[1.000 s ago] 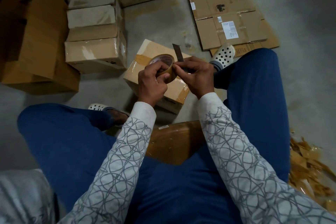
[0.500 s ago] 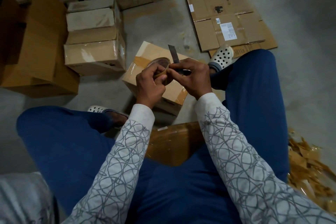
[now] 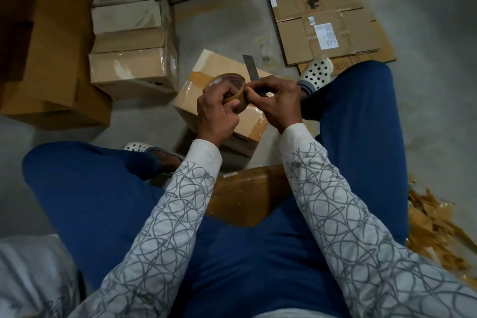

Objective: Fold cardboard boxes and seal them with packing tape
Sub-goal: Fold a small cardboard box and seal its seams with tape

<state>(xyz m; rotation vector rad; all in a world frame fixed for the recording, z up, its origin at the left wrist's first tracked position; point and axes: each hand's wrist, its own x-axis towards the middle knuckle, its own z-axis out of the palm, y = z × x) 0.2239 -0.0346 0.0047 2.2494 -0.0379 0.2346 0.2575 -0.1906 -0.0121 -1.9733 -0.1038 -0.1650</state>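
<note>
**Two hands on tape roll, working at the tape end**

L hand (image 3: 216,111) grips the tape roll (image 3: 229,82): fingers curled over its rim and into the core, thumb pressed on the outer wrap. R hand (image 3: 277,102) is closed round a thin dark blade (image 3: 249,66) that sticks up past the knuckles. R fingertips (image 3: 248,89) touch the roll's side, just beside the L thumb. Can't tell if a loose end is lifted yet.

The roll is held up over the small cardboard box (image 3: 214,62), which sits on the floor between the feet w/ tape strips already across its top.

Handling, as a guess:
- Roll: light, stiff ring. Best held by core and rim, as L hand does.
- Tape film: thin, sticky, prob. splits if picked badly.
- Box: light, walls stiff but dentable. Hold by its edges.

Nearby: stack of sealed boxes (image 3: 129,70), flattened cardboard (image 3: 322,8), tape scraps (image 3: 433,230).
</note>
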